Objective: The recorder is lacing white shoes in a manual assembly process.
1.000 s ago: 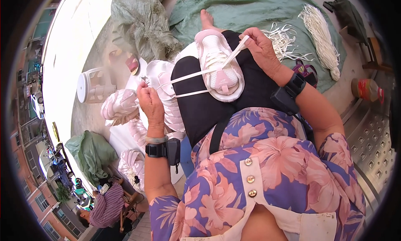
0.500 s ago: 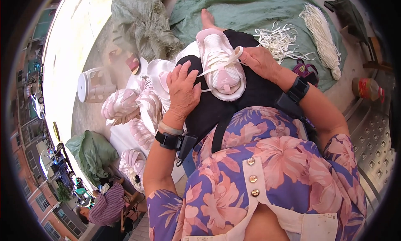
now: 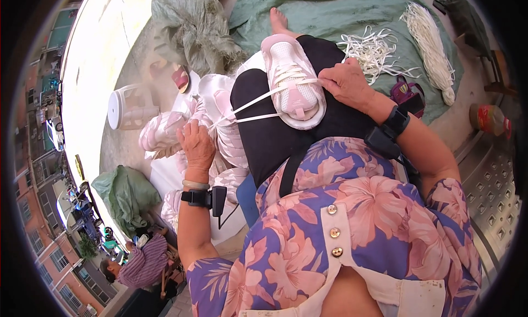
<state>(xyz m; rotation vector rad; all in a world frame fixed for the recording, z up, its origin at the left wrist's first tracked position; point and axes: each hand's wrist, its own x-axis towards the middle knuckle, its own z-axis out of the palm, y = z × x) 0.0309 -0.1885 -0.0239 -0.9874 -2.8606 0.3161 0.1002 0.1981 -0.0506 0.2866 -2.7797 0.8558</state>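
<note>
A pink and white sneaker (image 3: 294, 83) lies across my dark-trousered lap, its laces crossing over the tongue. White shoelace (image 3: 250, 102) stretches taut from the shoe toward the left, where the closed fingers of my left hand (image 3: 196, 145) grip it. A second length of lace runs lower, from the shoe's near end toward the left. On the shoe's right edge my right hand (image 3: 349, 85) pinches the lace close to the eyelets. Several more pink and white sneakers (image 3: 165, 131) are piled beside my left hand.
Loose white laces (image 3: 374, 53) and a long lace bundle (image 3: 429, 50) lie on a green sheet (image 3: 319, 9). A purple pouch (image 3: 407, 97) and a bottle (image 3: 487, 120) are at right. A clear plastic tub (image 3: 129, 108) stands left; another person (image 3: 146, 262) sits beyond.
My left hand has moved left and down, drawing the lace out taut from the shoe. The lace loop at my right hand is gone, and that hand has stayed near the shoe's right edge.
</note>
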